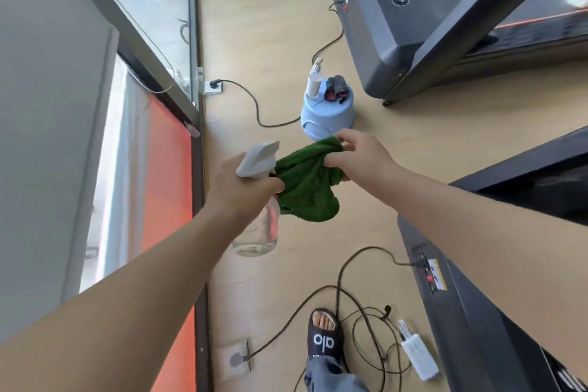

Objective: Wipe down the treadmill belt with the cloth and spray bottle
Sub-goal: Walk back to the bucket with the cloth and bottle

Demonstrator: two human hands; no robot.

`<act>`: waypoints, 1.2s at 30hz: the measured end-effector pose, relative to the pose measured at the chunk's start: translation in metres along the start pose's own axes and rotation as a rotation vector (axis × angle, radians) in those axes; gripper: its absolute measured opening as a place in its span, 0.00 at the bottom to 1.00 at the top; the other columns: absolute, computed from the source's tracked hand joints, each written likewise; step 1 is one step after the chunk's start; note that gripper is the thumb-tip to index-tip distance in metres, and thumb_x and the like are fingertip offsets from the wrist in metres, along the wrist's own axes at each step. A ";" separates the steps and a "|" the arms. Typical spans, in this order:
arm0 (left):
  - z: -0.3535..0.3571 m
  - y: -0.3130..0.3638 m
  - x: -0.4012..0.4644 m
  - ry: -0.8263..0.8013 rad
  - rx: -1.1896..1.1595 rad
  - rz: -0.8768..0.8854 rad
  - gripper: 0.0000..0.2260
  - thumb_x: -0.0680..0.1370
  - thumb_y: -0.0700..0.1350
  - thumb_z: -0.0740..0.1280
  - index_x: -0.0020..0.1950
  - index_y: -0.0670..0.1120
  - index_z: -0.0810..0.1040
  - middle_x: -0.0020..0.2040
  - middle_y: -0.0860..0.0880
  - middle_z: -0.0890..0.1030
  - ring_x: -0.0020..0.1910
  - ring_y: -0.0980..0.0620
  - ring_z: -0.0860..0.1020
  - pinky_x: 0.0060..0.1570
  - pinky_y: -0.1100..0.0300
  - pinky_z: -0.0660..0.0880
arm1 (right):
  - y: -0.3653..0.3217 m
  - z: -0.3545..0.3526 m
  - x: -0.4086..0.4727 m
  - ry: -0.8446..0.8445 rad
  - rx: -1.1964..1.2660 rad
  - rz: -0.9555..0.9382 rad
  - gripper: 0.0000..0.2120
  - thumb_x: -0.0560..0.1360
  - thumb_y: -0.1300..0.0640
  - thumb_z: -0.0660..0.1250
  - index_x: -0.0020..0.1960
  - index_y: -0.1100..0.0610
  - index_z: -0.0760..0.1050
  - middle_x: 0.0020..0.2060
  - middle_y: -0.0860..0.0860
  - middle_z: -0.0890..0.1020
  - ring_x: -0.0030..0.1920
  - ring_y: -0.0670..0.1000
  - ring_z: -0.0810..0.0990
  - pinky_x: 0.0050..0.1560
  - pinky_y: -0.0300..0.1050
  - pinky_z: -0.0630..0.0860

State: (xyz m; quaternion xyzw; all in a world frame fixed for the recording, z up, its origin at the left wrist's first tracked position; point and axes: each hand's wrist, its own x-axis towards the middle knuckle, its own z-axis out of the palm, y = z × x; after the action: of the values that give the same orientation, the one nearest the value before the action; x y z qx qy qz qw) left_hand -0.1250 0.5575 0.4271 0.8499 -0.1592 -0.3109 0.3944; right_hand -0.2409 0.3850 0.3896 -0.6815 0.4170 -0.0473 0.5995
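Both forearms reach out over the floor (276, 41). Left hand (237, 191) has its fingers curled round the neck of the clear spray bottle (257, 226), held upright. Right hand (359, 156) pinches the green cloth (305, 184), which hangs just beside the nozzle. Treadmills stand to the right: one near (496, 312), one farther off (445, 25).

Both hands (241, 188) (356, 156) raised, fingers curled.

Fuzzy terry cloth (307, 181), clear plastic btl (259, 232)
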 end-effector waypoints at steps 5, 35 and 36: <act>0.033 0.042 0.104 -0.043 0.039 0.032 0.12 0.66 0.45 0.75 0.47 0.43 0.83 0.40 0.44 0.81 0.38 0.47 0.75 0.40 0.53 0.71 | -0.009 -0.026 0.089 0.253 -0.046 -0.044 0.03 0.69 0.57 0.68 0.42 0.53 0.78 0.37 0.50 0.81 0.39 0.53 0.78 0.41 0.46 0.76; 0.353 -0.072 0.612 0.110 -0.002 0.535 0.10 0.77 0.50 0.77 0.54 0.52 0.80 0.49 0.53 0.82 0.50 0.53 0.80 0.47 0.64 0.74 | 0.238 -0.089 0.686 0.257 -0.114 -0.014 0.13 0.71 0.65 0.63 0.48 0.50 0.79 0.39 0.46 0.81 0.40 0.50 0.76 0.34 0.30 0.68; 0.358 -0.077 0.616 0.120 -0.014 0.557 0.10 0.77 0.50 0.77 0.55 0.53 0.80 0.49 0.55 0.82 0.50 0.53 0.80 0.48 0.63 0.75 | 0.243 -0.090 0.695 0.264 -0.127 -0.045 0.14 0.72 0.65 0.63 0.48 0.48 0.79 0.39 0.45 0.81 0.39 0.49 0.76 0.33 0.30 0.68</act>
State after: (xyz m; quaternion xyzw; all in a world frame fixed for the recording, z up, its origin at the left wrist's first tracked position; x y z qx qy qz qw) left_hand 0.1085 0.0846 -0.0579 0.7876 -0.3610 -0.1406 0.4792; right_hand 0.0338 -0.1026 -0.0968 -0.7150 0.4791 -0.1232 0.4940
